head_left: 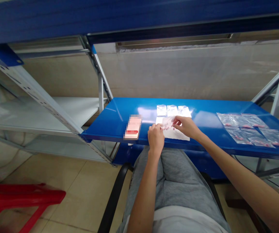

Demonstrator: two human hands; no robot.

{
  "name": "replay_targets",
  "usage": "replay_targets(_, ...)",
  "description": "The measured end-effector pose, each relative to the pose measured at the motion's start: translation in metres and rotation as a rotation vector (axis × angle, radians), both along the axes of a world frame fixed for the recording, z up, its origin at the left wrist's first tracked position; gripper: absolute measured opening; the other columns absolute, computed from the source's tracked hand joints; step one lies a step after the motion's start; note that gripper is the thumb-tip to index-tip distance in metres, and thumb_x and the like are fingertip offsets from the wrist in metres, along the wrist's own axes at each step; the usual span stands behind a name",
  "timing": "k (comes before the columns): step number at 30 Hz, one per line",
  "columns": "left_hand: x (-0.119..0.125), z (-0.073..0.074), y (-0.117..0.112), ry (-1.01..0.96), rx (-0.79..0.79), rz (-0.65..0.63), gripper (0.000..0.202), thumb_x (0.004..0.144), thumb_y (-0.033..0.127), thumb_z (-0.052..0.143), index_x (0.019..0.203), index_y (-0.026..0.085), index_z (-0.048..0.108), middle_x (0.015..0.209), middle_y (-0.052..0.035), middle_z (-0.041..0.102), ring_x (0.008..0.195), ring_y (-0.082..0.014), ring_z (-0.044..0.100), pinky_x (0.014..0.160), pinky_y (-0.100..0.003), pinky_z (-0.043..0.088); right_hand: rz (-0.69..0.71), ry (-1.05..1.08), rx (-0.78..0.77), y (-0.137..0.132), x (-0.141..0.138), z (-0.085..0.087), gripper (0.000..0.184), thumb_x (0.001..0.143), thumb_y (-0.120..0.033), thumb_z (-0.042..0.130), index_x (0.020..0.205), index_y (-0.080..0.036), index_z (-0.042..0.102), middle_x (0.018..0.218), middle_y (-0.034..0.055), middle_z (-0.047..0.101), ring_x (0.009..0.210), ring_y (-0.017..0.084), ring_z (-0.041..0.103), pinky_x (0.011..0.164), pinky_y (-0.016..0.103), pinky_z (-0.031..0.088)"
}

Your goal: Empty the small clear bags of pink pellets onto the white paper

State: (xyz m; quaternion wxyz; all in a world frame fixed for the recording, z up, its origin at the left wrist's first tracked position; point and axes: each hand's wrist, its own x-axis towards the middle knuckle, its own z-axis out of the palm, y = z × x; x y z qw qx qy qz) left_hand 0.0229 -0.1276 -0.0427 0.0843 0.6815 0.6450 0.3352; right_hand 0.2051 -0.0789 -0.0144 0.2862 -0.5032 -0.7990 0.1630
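My left hand (155,138) and my right hand (186,126) pinch a small clear plastic bag (168,123) from both sides, just above a white paper sheet (178,134) on the blue metal shelf (115,119). Beyond my fingers lie three flat clear packets (172,110) in a row. To the left of my left hand is a pink and white box (133,127), its surface blurred out. Off to the right of my right forearm, several clear zip bags (251,129) with pink contents lie overlapping on the shelf.
The shelf's front edge runs close to my lap, which is in grey trousers (173,171). Slanted white steel uprights (39,94) frame it on both sides. A black chair armrest (115,194) is at my left, and a red plastic stool (20,197) stands on the tiled floor.
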Motion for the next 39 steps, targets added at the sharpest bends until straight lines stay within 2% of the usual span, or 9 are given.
replay_targets(9, -0.008, 0.001, 0.004, -0.058, 0.043, -0.020, 0.027, 0.098, 0.011, 0.051, 0.113, 0.019, 0.073, 0.105, -0.0099, 0.072, 0.101, -0.0253, 0.061, 0.092, -0.036, 0.047, -0.038, 0.105, -0.019, -0.007, 0.002, -0.017, 0.020, 0.085, -0.019, 0.064, 0.105, -0.018, 0.066, 0.087, 0.0050, 0.077, 0.073, 0.018, 0.069, 0.071, 0.030, 0.051)
replay_targets(16, -0.011, 0.001, 0.004, -0.098, 0.038, -0.005, 0.027, 0.099, 0.013, 0.050, 0.111, 0.018, 0.074, 0.105, -0.0097, 0.073, 0.098, -0.0247, 0.062, 0.090, -0.035, 0.048, -0.066, 0.115, -0.001, -0.016, -0.003, -0.021, 0.017, 0.085, -0.025, 0.064, 0.102, -0.020, 0.064, 0.083, 0.0036, 0.074, 0.068, 0.018, 0.066, 0.071, 0.031, 0.050)
replay_targets(19, -0.011, 0.001, 0.005, -0.123, 0.052, -0.003, 0.027, 0.099, 0.013, 0.050, 0.111, 0.019, 0.074, 0.105, -0.0094, 0.073, 0.099, -0.0243, 0.062, 0.090, -0.035, 0.049, -0.073, 0.054, 0.058, -0.024, -0.008, -0.020, 0.013, 0.088, -0.029, 0.065, 0.097, -0.020, 0.062, 0.083, 0.0041, 0.072, 0.068, 0.019, 0.064, 0.070, 0.031, 0.047)
replay_targets(23, -0.011, 0.000, 0.005, -0.128, 0.061, -0.007, 0.026, 0.099, 0.014, 0.051, 0.110, 0.019, 0.074, 0.104, -0.0092, 0.073, 0.099, -0.0241, 0.062, 0.092, -0.035, 0.048, -0.044, -0.113, 0.128, -0.038, -0.023, -0.023, 0.012, 0.093, -0.031, 0.065, 0.099, -0.021, 0.064, 0.093, 0.0079, 0.072, 0.082, 0.024, 0.065, 0.071, 0.032, 0.044)
replay_targets(27, -0.014, 0.001, 0.006, -0.127, 0.063, -0.005, 0.025, 0.098, 0.013, 0.052, 0.109, 0.017, 0.074, 0.106, -0.0097, 0.073, 0.099, -0.0243, 0.063, 0.094, -0.036, 0.048, -0.068, -0.233, 0.090, -0.046, -0.045, -0.026, 0.010, 0.095, -0.030, 0.065, 0.101, -0.021, 0.066, 0.100, 0.0094, 0.071, 0.089, 0.025, 0.066, 0.068, 0.031, 0.041)
replay_targets(31, -0.017, 0.000, 0.007, -0.144, 0.079, 0.000, 0.025, 0.097, 0.012, 0.053, 0.109, 0.018, 0.073, 0.106, -0.0092, 0.073, 0.100, -0.0242, 0.063, 0.095, -0.036, 0.049, -0.145, -0.283, 0.062, -0.044, -0.064, -0.024, 0.014, 0.097, -0.034, 0.062, 0.094, -0.021, 0.066, 0.100, 0.0101, 0.071, 0.091, 0.026, 0.066, 0.066, 0.031, 0.039)
replay_targets(39, -0.019, -0.003, 0.007, -0.163, 0.073, 0.011, 0.024, 0.096, 0.012, 0.054, 0.107, 0.019, 0.074, 0.104, -0.0087, 0.073, 0.099, -0.0244, 0.064, 0.095, -0.036, 0.049, -0.170, -0.323, 0.057, -0.038, -0.071, -0.020, 0.019, 0.098, -0.038, 0.059, 0.091, -0.022, 0.067, 0.098, 0.0103, 0.071, 0.091, 0.026, 0.065, 0.064, 0.031, 0.039)
